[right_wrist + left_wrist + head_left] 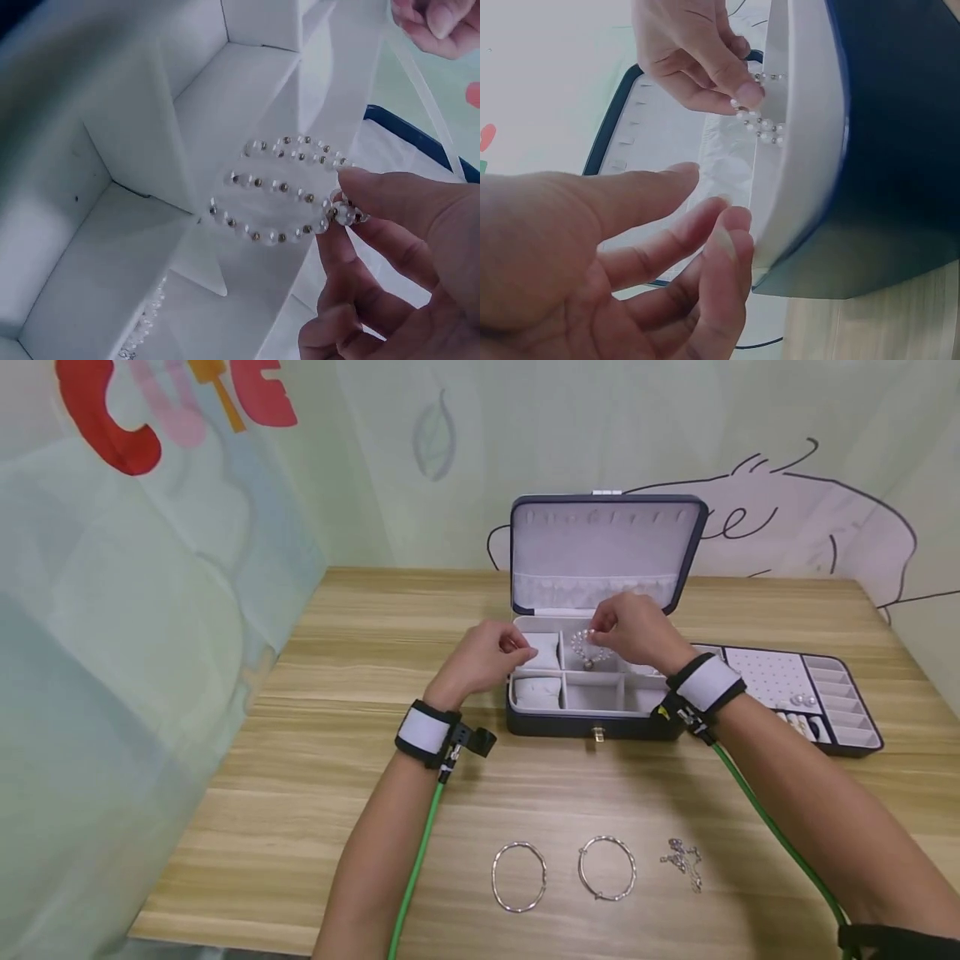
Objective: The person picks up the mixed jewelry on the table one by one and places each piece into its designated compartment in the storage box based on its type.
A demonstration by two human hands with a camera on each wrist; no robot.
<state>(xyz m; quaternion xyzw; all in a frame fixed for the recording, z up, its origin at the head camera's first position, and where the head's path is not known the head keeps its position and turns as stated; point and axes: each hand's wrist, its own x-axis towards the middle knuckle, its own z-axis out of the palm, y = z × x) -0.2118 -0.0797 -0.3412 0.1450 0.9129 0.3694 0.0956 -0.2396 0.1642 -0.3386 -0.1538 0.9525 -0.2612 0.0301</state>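
Observation:
A pearl bracelet [581, 650] hangs from the thumb and fingers of my right hand [633, 627], over the back middle compartment of the jewelry box [551, 725]. In the right wrist view the bracelet [271, 236] shows white beads with small metal beads between them, pinched at one end. My left hand [487, 656] is at the box's left side, near a white cushion [546, 652], fingers loosely bent and holding nothing. The box lid [600, 547] stands raised behind. Another string of beads [146, 319] lies in a compartment.
Right of the box lies a compartmented tray [765, 672] with earrings [802, 700] and several rings. Near the front are two bangles, a left bangle [493, 878] and a right bangle [633, 868], beside a thin chain [682, 860]. A fabric backdrop [420, 518] borders the wooden table [337, 710].

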